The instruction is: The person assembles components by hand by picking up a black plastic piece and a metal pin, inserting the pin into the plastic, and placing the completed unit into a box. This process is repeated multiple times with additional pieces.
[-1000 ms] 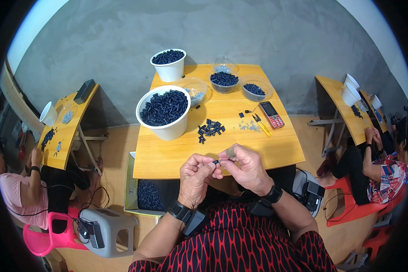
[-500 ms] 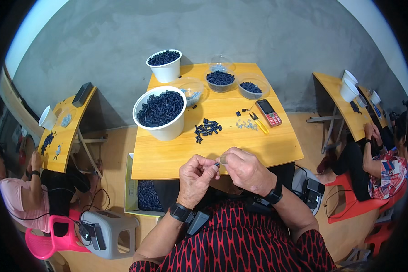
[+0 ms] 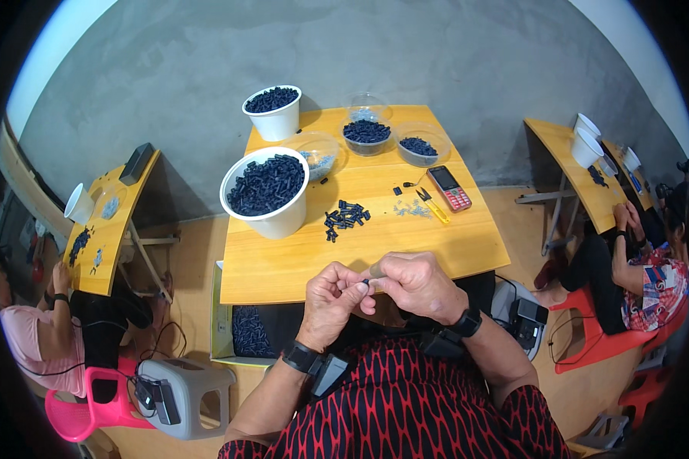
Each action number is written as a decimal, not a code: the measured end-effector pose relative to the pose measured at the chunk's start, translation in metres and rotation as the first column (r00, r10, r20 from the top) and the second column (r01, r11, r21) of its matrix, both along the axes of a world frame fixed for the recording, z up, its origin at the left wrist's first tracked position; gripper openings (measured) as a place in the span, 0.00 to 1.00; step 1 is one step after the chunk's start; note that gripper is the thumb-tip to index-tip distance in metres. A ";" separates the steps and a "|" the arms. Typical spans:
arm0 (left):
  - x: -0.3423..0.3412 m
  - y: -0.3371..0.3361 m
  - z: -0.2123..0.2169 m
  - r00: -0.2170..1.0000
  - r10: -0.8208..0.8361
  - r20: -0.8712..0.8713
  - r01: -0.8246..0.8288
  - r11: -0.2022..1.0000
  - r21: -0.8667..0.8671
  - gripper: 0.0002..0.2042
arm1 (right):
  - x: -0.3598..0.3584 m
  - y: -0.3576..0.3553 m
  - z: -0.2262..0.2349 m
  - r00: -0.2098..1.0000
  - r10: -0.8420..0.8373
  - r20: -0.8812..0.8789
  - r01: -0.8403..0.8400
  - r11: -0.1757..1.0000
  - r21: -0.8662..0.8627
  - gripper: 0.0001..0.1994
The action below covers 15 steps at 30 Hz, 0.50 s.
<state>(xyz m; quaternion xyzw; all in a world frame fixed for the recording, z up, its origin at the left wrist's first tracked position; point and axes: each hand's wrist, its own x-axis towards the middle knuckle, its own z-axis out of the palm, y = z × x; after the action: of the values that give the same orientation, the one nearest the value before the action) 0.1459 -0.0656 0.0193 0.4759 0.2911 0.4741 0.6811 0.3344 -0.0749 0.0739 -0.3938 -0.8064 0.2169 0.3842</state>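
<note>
My left hand (image 3: 333, 303) pinches a small black plastic piece (image 3: 366, 281) between thumb and fingertips, just off the near table edge. Against it is my right hand (image 3: 419, 284), closed, its fingertips meeting the piece; whatever they grip is too small to make out. A dull brownish covering shows on a right fingertip. Beyond my hands on the yellow table (image 3: 283, 264) lies a loose pile of black plastic pieces (image 3: 346, 217). To its right are scattered small silvery parts (image 3: 411, 209), yellow snips (image 3: 435, 206) and a red keypad phone (image 3: 449, 189).
White buckets of black pieces stand at the left, one near (image 3: 265, 223) and one far (image 3: 272, 120). Clear tubs (image 3: 366, 147) hold black or silvery parts at the back. Below the table is a box of dark pieces (image 3: 252, 330). Other people work at tables on both sides.
My right hand has shifted slightly down, with its fingers closer over the small black piece. My left hand stays pinched on it. The whole view has moved slightly.
</note>
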 end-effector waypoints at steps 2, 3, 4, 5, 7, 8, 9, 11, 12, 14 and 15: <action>0.000 0.000 -0.001 0.999 -0.015 0.037 0.016 1.000 -0.019 0.04 | -0.003 -0.001 -0.002 1.000 0.008 -0.026 -0.008 1.000 -0.019 0.06; 0.000 0.000 0.000 0.997 -0.002 0.083 0.006 0.998 -0.056 0.04 | -0.006 -0.001 -0.009 0.956 -0.040 -0.292 -0.024 0.977 -0.210 0.05; 0.000 0.000 0.000 0.991 0.013 0.130 0.000 0.996 -0.094 0.04 | -0.008 0.000 -0.014 0.843 -0.136 -0.520 -0.088 0.919 -0.383 0.05; 0.000 0.001 -0.001 0.991 0.012 0.132 0.001 0.996 -0.092 0.04 | -0.007 0.001 -0.017 0.844 -0.135 -0.519 -0.087 0.920 -0.382 0.05; -0.001 0.002 -0.004 0.989 0.026 0.146 -0.010 0.994 -0.113 0.04 | -0.005 0.002 -0.020 0.889 -0.114 -0.443 -0.073 0.920 -0.384 0.02; -0.001 0.003 -0.005 0.989 0.027 0.147 -0.011 0.994 -0.111 0.04 | -0.006 0.003 -0.019 0.890 -0.113 -0.442 -0.074 0.921 -0.383 0.02; -0.002 0.003 -0.006 0.989 0.020 0.148 -0.005 0.994 -0.105 0.04 | -0.007 0.003 -0.019 0.925 -0.078 -0.372 -0.042 0.951 -0.305 0.02; -0.002 0.003 -0.007 0.989 0.016 0.149 -0.001 0.995 -0.099 0.04 | -0.010 0.002 -0.017 0.954 -0.047 -0.295 -0.021 0.975 -0.223 0.01; -0.003 0.003 -0.007 0.991 0.019 0.129 -0.005 0.994 -0.105 0.04 | -0.010 0.002 -0.017 0.959 -0.051 -0.277 -0.010 0.977 -0.215 0.01; -0.003 0.004 -0.009 0.993 0.026 0.111 -0.013 0.994 -0.110 0.04 | -0.011 0.003 -0.019 0.965 -0.052 -0.257 -0.003 0.978 -0.207 0.01; -0.003 0.004 -0.010 0.995 0.018 0.101 -0.007 0.994 -0.108 0.04 | -0.010 0.004 -0.022 0.972 -0.042 -0.231 -0.001 0.983 -0.181 0.02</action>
<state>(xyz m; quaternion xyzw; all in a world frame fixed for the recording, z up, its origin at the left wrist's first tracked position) 0.1425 -0.0619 0.0093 0.4120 0.2842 0.4855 0.7167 0.3244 -0.0713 0.0514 -0.4070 -0.7285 0.3298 0.4415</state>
